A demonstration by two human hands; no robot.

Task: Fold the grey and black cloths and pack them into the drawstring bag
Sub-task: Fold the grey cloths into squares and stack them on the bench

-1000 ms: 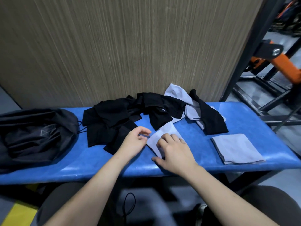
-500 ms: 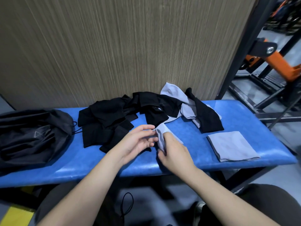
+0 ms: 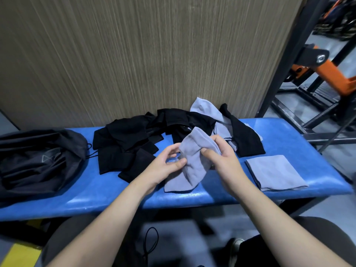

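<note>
Left hand (image 3: 165,164) and right hand (image 3: 223,157) both pinch the soft, rumpled grey cloth (image 3: 192,164) (lower edge drapes on the glossy blue padded bench (image 3: 115,197)).

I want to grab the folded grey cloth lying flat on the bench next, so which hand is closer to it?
Right. The right hand sits just left of the folded grey cloth, apart from it; the left hand lies farther left, beyond the grey cloth both hands hold.

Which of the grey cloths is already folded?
The grey cloth lying flat as a neat square at the bench's right end; another is in both hands, one more crumpled in the pile.
</note>
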